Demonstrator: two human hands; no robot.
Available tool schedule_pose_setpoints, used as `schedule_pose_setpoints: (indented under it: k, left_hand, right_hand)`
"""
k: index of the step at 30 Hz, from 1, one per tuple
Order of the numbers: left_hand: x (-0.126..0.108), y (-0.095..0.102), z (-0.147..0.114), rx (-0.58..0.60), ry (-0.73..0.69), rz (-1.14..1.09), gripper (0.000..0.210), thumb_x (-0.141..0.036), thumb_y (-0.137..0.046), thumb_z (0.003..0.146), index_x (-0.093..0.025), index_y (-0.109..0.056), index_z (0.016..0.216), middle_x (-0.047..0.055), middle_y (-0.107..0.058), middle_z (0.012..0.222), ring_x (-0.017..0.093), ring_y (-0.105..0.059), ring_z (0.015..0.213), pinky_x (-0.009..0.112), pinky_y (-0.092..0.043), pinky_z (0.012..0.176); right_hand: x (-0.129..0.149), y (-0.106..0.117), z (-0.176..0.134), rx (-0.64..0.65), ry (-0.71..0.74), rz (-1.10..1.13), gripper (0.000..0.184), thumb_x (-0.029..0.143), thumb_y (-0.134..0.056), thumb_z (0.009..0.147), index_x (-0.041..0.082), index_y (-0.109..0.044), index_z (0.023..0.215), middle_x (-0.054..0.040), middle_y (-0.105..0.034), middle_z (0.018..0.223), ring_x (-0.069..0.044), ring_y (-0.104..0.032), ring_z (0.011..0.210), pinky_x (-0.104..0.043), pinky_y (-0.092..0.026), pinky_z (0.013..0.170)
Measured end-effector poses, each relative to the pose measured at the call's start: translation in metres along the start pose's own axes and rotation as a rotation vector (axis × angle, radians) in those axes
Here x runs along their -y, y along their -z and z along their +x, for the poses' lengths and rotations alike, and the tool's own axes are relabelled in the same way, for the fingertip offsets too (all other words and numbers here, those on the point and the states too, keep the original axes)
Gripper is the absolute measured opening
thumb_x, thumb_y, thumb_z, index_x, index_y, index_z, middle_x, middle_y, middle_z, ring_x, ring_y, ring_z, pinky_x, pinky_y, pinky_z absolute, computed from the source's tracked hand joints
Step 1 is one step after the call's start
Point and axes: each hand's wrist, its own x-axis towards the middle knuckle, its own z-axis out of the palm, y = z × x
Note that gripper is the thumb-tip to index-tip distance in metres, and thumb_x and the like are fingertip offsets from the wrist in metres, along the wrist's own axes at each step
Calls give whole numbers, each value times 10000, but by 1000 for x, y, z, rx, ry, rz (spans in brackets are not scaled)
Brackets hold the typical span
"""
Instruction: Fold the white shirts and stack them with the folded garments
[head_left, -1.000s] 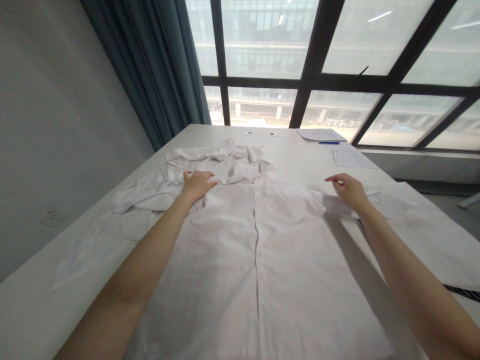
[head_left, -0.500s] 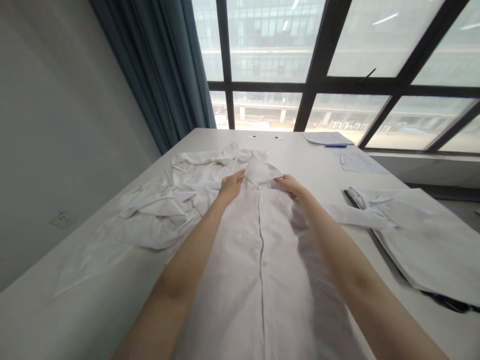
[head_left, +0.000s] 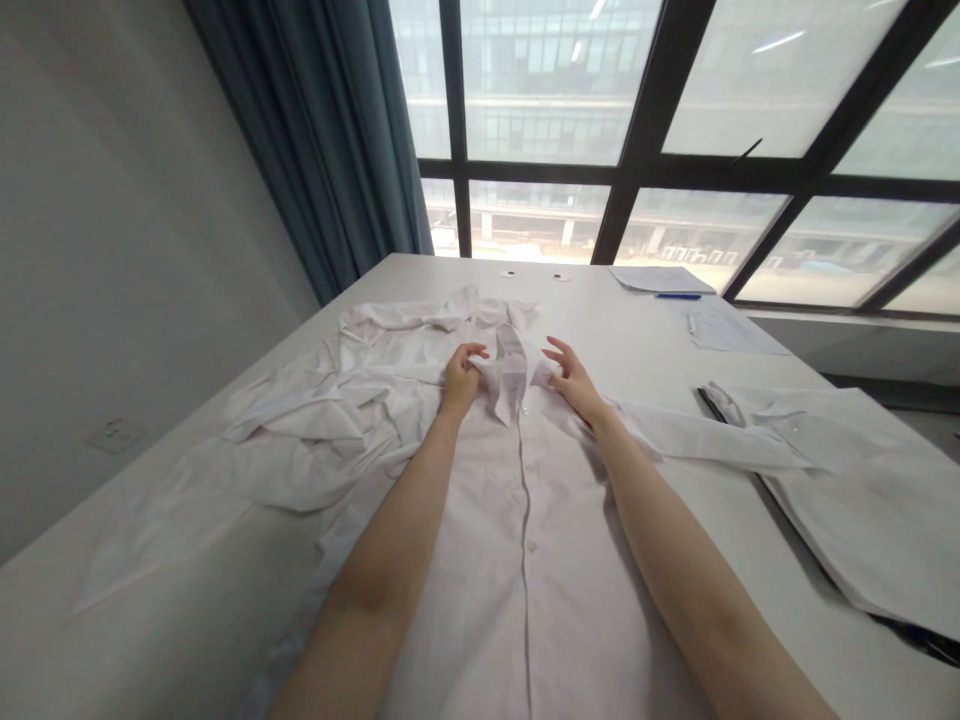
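Note:
A white button-up shirt point(head_left: 487, 560) lies front up on the table, its placket running toward me. Its collar point(head_left: 513, 365) stands up at the far end between my hands. My left hand point(head_left: 462, 382) is closed on the fabric at the left side of the collar. On the right side, my right hand point(head_left: 574, 384) has its fingers apart, the lower ones touching the shirt by the shoulder. One sleeve point(head_left: 705, 438) stretches out to the right.
Crumpled white garments point(head_left: 300, 430) cover the left of the white table point(head_left: 577, 310). On the right lies a folded white cloth item point(head_left: 877, 500) with a dark edge. Papers point(head_left: 660, 279) and a blue pen point(head_left: 679, 296) lie at the back right, near the window.
Both hands held the collar area half a second ago. Now the collar stands upright, the right hand's fingers have spread, and the shirt has come slightly nearer.

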Motion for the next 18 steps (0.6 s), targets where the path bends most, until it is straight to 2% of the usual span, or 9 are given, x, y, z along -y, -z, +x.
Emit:
schedule_pose_setpoints:
  k: [2,4,6,8,10,12,15,18]
  left_hand:
    - [-2,1,-2,38,-1,-4,399,-73,-470,632,-184,-655,967,5,-671,855,161,-627,826,249,-475,775]
    - [-5,1,-2,80,0,2,426,-65,-505,624,-192,-674,994,-3,-661,864,155,-617,817,241,-469,773]
    - [-8,1,-2,116,9,13,433,-66,-565,620,-199,-690,1013,-6,-661,874,157,-614,824,240,-468,780]
    - [-8,1,-2,125,27,26,408,-98,-655,619,-196,-700,1012,3,-677,906,173,-619,875,248,-468,812]
    - [-6,0,-2,104,66,43,315,-207,-724,656,-172,-707,969,27,-696,901,195,-628,885,268,-478,804]
    - [-1,-2,-2,58,119,62,275,-369,-712,729,-142,-705,885,52,-701,818,214,-637,816,292,-490,742]
    - [5,-4,-2,-12,172,83,390,-518,-655,774,-129,-683,771,65,-679,697,231,-633,742,312,-488,687]
    - [7,-5,-1,-42,167,79,402,-532,-649,778,-132,-671,749,70,-682,692,236,-639,751,316,-490,701]
  right_hand:
    - [3,-4,-2,12,58,-21,685,246,-667,627,251,-543,1300,-66,-622,1284,-232,-573,1071,-359,-458,877]
    - [5,-7,-3,2,91,-43,592,312,-729,633,234,-622,1210,-49,-640,1248,-235,-560,1099,-353,-430,929]
    - [5,-9,-4,-23,68,-51,435,416,-734,664,207,-694,1045,-34,-698,1068,-225,-590,992,-340,-443,884]
    - [1,-8,-4,-69,27,-59,371,519,-674,722,177,-707,861,-18,-690,828,-205,-593,827,-318,-457,763]
    - [-5,-6,-4,-132,-15,-63,452,607,-589,770,164,-668,723,-4,-620,665,-179,-550,690,-292,-426,637]
    - [-10,-3,-3,-183,-43,-61,532,672,-527,785,166,-623,653,3,-566,599,-160,-504,620,-275,-381,564]
    - [-14,0,-2,-209,-52,-51,567,717,-517,765,172,-605,636,3,-554,591,-154,-488,605,-270,-364,541]
    - [-13,0,-1,-207,-31,-38,541,707,-536,759,178,-624,683,-1,-585,632,-166,-513,640,-276,-396,567]
